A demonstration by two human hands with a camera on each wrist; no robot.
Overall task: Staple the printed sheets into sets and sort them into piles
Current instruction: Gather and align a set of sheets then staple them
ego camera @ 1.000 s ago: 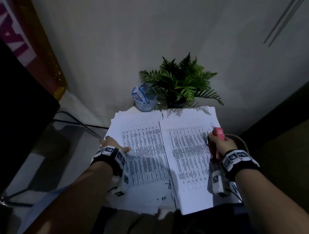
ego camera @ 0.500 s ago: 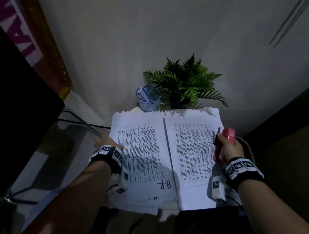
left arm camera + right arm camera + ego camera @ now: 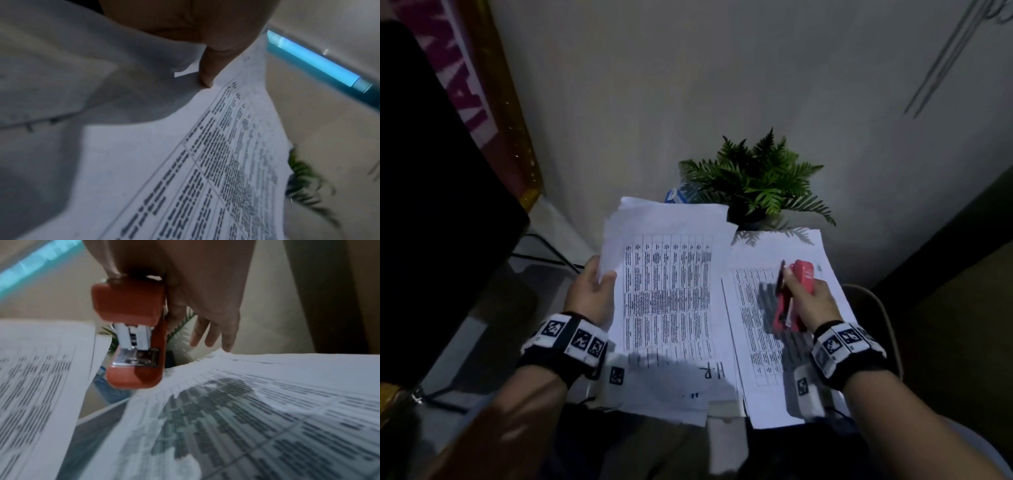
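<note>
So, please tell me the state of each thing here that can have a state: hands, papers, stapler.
left hand: grips the lifted sheets at their left edge
lifted sheets: raised off the left pile, not yet stapled as far as visible
right hand: holds the stapler
stapler: mouth open, above the right pile, clamping nothing
right pile: lying flat

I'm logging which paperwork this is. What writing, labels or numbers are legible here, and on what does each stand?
"H.R": handwritten, upside down to the head camera, at the near end of the left sheets.
Table print on both piles: too blurred to read.
Pink banner: big letters cut off, unreadable.
Blue-and-white carton: too small.
Red stapler: no readable label.
</note>
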